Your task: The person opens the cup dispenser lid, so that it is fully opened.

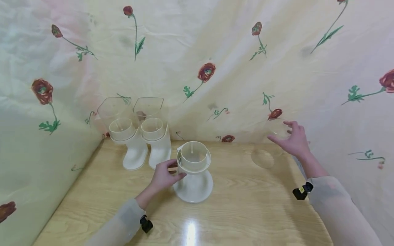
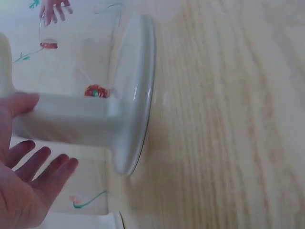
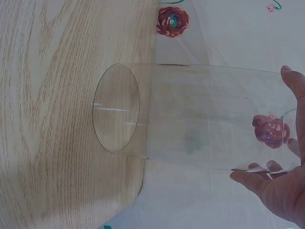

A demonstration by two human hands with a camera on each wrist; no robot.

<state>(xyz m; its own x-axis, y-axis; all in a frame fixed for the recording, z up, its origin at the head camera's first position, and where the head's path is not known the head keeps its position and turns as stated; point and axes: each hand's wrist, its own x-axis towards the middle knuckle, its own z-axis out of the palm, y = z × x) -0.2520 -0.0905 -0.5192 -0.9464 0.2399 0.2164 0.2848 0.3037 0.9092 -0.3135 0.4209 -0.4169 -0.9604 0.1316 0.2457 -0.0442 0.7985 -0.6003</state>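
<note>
A white pedestal stand (image 1: 193, 188) with a round base stands upright mid-table. Its top carries a cream ring-shaped cup (image 1: 194, 165), open upward. My left hand (image 1: 164, 176) is at the stand's left side, just under the cup; in the left wrist view the thumb lies against the column (image 2: 71, 117) and the fingertips spread on its other side. At the far right, my right hand (image 1: 292, 140) holds a clear cylinder (image 3: 200, 114) near its upper end, thumb and fingers on opposite sides. The cylinder's lower rim appears over the table's back right; whether it touches is unclear.
Two similar white stands (image 1: 135, 153) with cream cups (image 1: 153, 129) stand side by side at the back left. Clear containers (image 1: 115, 107) rise behind those cups. Flowered cloth (image 1: 172, 41) hangs around the wooden table (image 1: 246, 205).
</note>
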